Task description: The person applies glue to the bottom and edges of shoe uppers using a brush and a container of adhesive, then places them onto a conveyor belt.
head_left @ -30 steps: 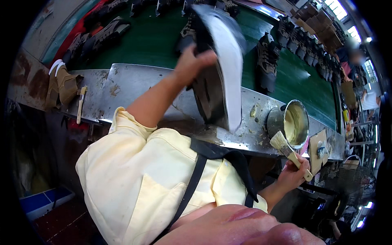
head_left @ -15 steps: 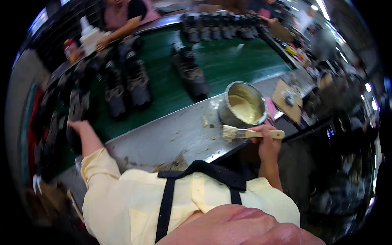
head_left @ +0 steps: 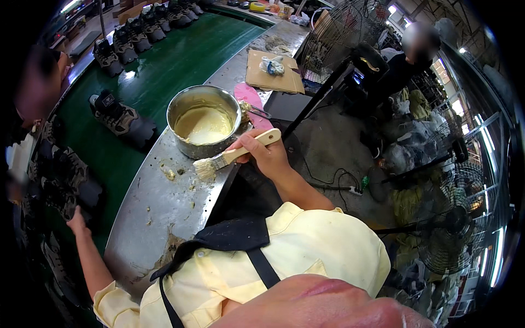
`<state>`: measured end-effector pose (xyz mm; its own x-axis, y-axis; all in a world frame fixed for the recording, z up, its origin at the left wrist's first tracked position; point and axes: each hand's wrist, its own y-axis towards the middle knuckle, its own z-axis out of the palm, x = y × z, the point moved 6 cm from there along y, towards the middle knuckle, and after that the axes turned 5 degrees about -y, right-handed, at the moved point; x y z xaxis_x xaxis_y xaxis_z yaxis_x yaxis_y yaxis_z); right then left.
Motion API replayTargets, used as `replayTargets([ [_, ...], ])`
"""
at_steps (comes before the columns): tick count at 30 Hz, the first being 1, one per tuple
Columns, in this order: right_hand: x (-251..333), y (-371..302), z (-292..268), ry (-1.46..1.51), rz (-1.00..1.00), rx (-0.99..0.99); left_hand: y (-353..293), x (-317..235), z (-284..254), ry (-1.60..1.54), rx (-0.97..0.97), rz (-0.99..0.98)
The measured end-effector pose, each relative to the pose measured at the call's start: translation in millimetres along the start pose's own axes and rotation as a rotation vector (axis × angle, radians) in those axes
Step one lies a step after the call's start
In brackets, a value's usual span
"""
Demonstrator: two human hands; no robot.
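Green conveyor belt (head_left: 180, 60) runs behind a long metal table (head_left: 164, 213) stained with glue, and dark shoes (head_left: 117, 116) stand on the belt. The right hand (head_left: 266, 156) is closed around the pale wooden handle of a brush (head_left: 227, 158); the fingers wrap the handle firmly. The bristles point away from this hand to the person's left and hang just above the table, near some glue spots. Just beyond this hand stands a round metal pot (head_left: 203, 119) with yellowish glue inside. Further past the pot lies a piece of cardboard (head_left: 273, 74) with a crumpled cloth on it. The left hand (head_left: 76, 223) reaches far to the side, at a dark shoe on the belt edge; I cannot tell if it grips anything.
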<state>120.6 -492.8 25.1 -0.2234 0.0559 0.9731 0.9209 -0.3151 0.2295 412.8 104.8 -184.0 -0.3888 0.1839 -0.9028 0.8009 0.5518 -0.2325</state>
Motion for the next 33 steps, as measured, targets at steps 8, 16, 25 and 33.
replayTargets([
  [8, 5, 19, -6, -0.022, -0.108, -0.045, -69, -45, -7, 1.217, 0.364, 0.748],
  [16, 5, 64, -25, -0.210, -0.152, -0.274, -75, -109, 34, 1.610, 0.435, 1.666],
  [25, -75, 121, 30, -0.824, 0.126, 0.263, -86, -119, 7, 1.432, 0.302, 1.553],
  [33, -14, 112, 3, -0.524, -0.049, -0.127, -116, -159, -83, 0.167, -0.034, 1.097],
])
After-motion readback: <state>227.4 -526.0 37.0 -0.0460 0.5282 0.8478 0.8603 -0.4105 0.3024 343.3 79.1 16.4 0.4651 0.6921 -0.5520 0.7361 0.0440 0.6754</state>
